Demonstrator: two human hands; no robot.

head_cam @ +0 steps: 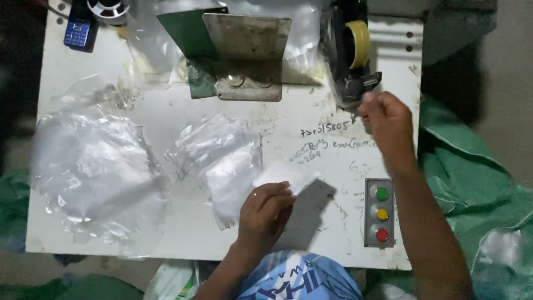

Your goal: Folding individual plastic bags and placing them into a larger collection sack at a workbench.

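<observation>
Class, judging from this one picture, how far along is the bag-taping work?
Done: apparently a pile of clear bags at the table's left. In hand: left hand holds a small white packet; right hand is at the tape dispenser. Left: bags in the middle pile.

Table top (333, 222): white painted, matt, scuffed, stained. Bracket (248, 55) upper centre: bare metal, dull, spotted. Bags (94, 172) at left and small packet (286, 175) at centre: thin clear plastic, crinkled, glossy. Tape roll (360, 43) upper right: yellowish, shiny. Cloth (472, 178) at right: green, soft matt. Button box (379, 213): grey metal, glossy plastic buttons.
</observation>
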